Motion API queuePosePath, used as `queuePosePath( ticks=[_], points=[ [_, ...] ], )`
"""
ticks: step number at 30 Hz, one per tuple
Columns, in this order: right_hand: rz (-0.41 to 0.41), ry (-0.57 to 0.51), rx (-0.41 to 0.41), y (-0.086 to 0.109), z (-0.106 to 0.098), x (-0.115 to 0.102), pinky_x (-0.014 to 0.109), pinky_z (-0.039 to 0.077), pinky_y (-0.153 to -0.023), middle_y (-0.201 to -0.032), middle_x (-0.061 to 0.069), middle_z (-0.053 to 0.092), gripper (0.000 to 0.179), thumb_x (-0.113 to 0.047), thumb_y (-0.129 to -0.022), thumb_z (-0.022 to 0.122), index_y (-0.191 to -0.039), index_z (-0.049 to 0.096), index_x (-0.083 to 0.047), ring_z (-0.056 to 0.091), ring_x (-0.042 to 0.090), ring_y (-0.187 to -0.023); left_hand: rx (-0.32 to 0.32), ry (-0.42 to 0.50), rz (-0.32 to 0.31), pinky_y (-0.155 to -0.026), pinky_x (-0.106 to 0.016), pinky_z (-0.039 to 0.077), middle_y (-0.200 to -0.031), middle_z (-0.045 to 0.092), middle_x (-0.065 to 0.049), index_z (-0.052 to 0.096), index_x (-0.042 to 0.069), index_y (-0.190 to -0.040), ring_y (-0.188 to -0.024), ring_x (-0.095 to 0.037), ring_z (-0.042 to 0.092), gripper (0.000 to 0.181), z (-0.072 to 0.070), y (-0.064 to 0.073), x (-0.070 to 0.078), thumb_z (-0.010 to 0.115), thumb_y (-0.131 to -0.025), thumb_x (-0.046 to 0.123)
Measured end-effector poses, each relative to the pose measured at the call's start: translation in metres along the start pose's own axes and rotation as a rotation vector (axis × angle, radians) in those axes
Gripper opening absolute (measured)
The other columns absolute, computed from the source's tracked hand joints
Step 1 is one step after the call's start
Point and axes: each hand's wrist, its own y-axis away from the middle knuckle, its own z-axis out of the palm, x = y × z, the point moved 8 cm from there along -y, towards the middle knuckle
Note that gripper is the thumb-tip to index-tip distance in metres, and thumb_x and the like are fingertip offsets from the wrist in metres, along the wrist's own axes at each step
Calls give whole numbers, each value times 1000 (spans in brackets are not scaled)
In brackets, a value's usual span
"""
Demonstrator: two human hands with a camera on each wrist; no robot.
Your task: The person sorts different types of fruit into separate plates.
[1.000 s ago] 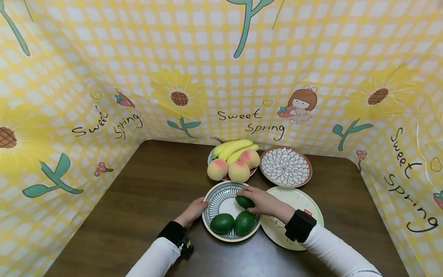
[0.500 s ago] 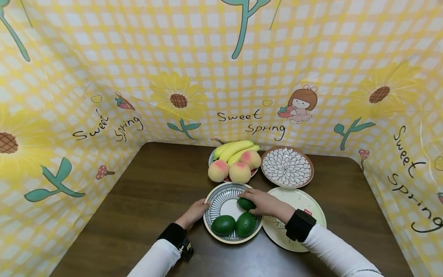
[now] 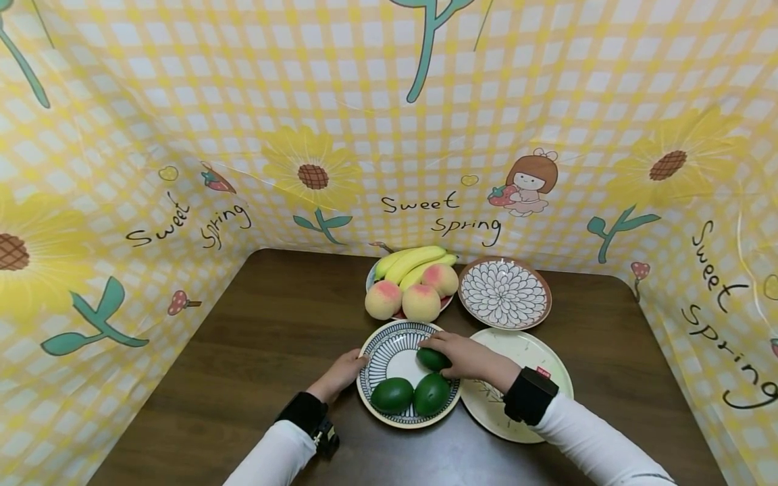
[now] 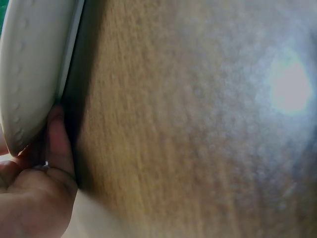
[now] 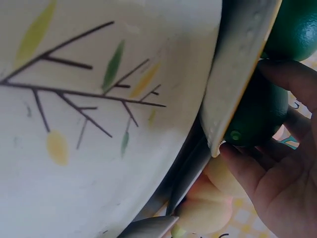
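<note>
In the head view, my left hand (image 3: 340, 375) holds the left rim of a black-and-white patterned plate (image 3: 378, 361). The left wrist view has its fingers (image 4: 59, 144) tucked under the plate's edge (image 4: 32, 64). My right hand (image 3: 464, 356) grips a dark green avocado (image 3: 430, 359) at the right side of this plate. In the right wrist view, its fingers curve about that avocado (image 5: 260, 111), partly covering it. Two more avocados, one on the left (image 3: 392, 395) and one on the right (image 3: 431, 395), lie side by side in the plate's near half.
Behind stands a plate with bananas (image 3: 413, 262) and three peaches (image 3: 421, 303). A brown-rimmed petal-patterned plate (image 3: 504, 294) is at back right. A pale plate with a twig design (image 3: 541, 364) sits under my right forearm. A yellow checked cloth (image 3: 389, 135) encloses the table (image 3: 243, 351).
The head view has shifted slightly. Both hands, the plate and the avocados keep nearly the same places, with the right hand still on the same avocado.
</note>
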Motion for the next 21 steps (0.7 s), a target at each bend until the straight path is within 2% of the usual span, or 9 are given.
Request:
queuePosePath(
  ticks=[8,14,21],
  points=[
    [6,11,-2,0,-8,-6,49,52,-103,-142,20,58,63,-6,-85,78,-143,56,-7,59,37,-128,-6,7,-4,-92,-26,46,-112,71,-14,58,-6,-134,-103,-17,64,39,0,0,-1,41,-109,19],
    [-21,33,36,2,-24,-10,51,52,-103,-141,22,58,64,-10,-85,79,-145,55,-6,60,39,-126,-7,7,-6,-92,-26,46,-111,71,-13,58,-6,-134,-101,-16,63,39,0,0,-2,41,-109,18],
    [5,6,117,-1,-51,4,56,50,-106,-143,27,56,62,-12,-86,77,-143,55,-3,58,43,-128,3,-3,1,-95,-28,44,-112,71,-14,58,-6,-133,-103,-16,62,39,0,1,0,40,-109,18]
  ],
)
